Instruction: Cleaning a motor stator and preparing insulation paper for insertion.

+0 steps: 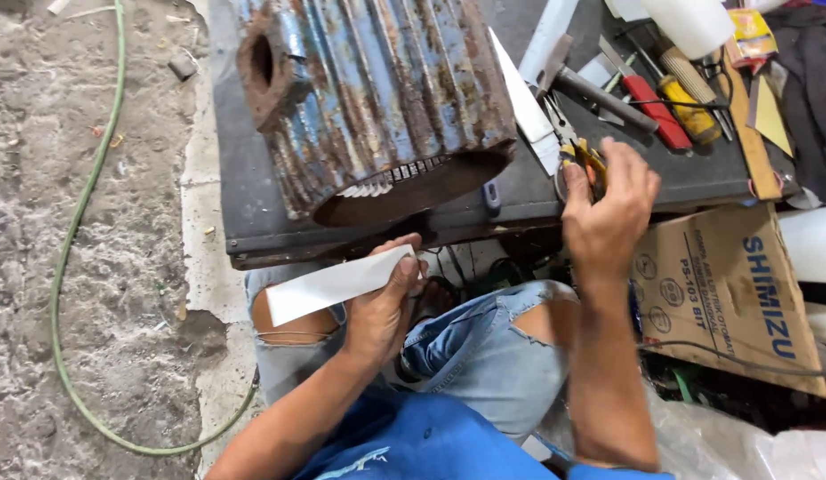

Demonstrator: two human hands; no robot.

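Hands (377, 311) pinching flat white strip (337, 283), scissors (580, 158)

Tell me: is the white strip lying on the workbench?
No, the left hand holds the white strip above the knees, below the workbench edge.

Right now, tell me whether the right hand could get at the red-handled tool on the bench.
Probably yes. The right hand is at the bench edge gripping scissors; the red-handled tool lies just beyond, uncovered, but that hand is occupied.
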